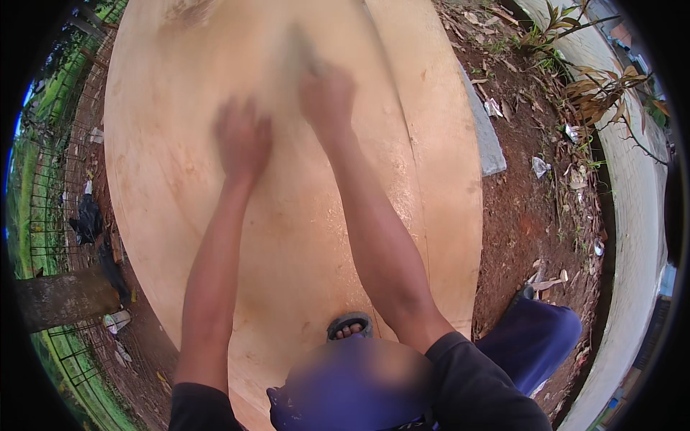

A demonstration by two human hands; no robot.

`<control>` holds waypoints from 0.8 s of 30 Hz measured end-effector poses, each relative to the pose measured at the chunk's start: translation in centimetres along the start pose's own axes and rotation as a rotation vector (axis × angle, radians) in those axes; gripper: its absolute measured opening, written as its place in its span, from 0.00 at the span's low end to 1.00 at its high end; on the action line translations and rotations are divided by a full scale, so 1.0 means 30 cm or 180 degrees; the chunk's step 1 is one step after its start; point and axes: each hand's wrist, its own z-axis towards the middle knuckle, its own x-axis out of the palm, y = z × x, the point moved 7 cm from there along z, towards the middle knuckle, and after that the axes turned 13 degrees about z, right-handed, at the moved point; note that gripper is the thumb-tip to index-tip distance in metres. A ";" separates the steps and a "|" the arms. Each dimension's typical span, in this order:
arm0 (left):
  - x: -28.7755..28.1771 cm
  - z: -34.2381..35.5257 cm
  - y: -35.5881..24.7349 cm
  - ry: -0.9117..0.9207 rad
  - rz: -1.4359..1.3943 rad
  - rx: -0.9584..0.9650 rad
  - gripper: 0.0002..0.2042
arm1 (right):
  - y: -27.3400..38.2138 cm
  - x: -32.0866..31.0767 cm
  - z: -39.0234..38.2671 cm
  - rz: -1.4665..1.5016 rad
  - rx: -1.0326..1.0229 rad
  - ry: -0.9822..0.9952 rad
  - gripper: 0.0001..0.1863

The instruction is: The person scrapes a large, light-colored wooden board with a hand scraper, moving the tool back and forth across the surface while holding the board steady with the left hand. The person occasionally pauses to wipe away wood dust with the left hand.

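Head view: a large pale wooden sheet [287, 266] fills the middle of the frame, crossed by a thin dark line [411, 154] right of centre; whether this is a cut or a join between boards cannot be told.

The left hand [244, 140], upper centre, is laid on the sheet with fingers spread and nothing seen in its grasp; the sheet is probably steadied and the forward lean propped by it. The right hand [327, 97], to its right, is closed in a fist about a dark slim object [300, 47], pointed toward the top edge. The object's kind is lost to blur; a firm hold for control is inferred.

A sandalled foot [350, 327] is planted on the sheet at lower centre, its weight likely pinning the wood. The blue-clad leg [532, 337] is set out at lower right, presumably for balance. A grey slab [487, 136] protrudes past the sheet's right edge, perhaps serving as support beneath; contact is hidden.
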 end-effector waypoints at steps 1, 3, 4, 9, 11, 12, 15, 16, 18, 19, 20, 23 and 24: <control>0.012 -0.010 0.002 0.0045 0.0003 -0.0034 0.26 | 0.006 0.015 0.035 -0.0103 0.0063 0.0036 0.09; 0.029 -0.038 0.022 0.0111 0.0063 -0.0045 0.26 | -0.017 -0.026 -0.119 -0.0074 0.0173 0.0080 0.12; 0.021 -0.049 0.082 0.0135 0.0165 -0.0053 0.26 | -0.009 -0.027 -0.262 0.0008 0.0238 0.0127 0.14; 0.030 -0.062 0.090 0.0005 0.0091 -0.0032 0.26 | -0.007 -0.306 -0.801 0.0498 0.0123 -0.0038 0.29; 0.031 -0.079 0.089 0.0074 0.0074 -0.0056 0.26 | -0.031 -0.271 -0.748 0.0445 0.0367 0.0050 0.29; 0.023 -0.065 0.069 0.0066 0.0028 -0.0044 0.26 | -0.037 -0.193 -0.586 0.0312 0.0527 0.0130 0.28; 0.005 -0.019 0.020 0.0093 -0.0051 -0.0015 0.26 | -0.004 -0.015 -0.095 0.0068 -0.0184 -0.0037 0.08; 0.010 -0.018 0.026 0.0150 -0.0034 -0.0031 0.26 | 0.001 -0.013 -0.084 0.0105 -0.0079 -0.0019 0.07; 0.012 -0.020 0.020 0.0113 -0.0034 -0.0029 0.26 | 0.004 -0.027 -0.071 0.0163 0.0150 0.0043 0.07; 0.011 -0.031 0.045 0.0114 0.0001 -0.0042 0.26 | -0.004 -0.037 -0.193 0.0063 0.0237 0.0087 0.09; 0.010 -0.036 0.097 0.0072 0.0100 -0.0055 0.26 | -0.024 -0.049 -0.366 0.0046 0.0370 0.0176 0.17; 0.044 -0.078 0.117 0.0065 0.0142 -0.0076 0.26 | -0.052 -0.293 -0.818 0.0368 0.0147 -0.0024 0.30; 0.031 -0.053 0.097 0.0026 0.0098 -0.0088 0.26 | -0.054 -0.305 -0.787 0.0463 0.0166 -0.0024 0.30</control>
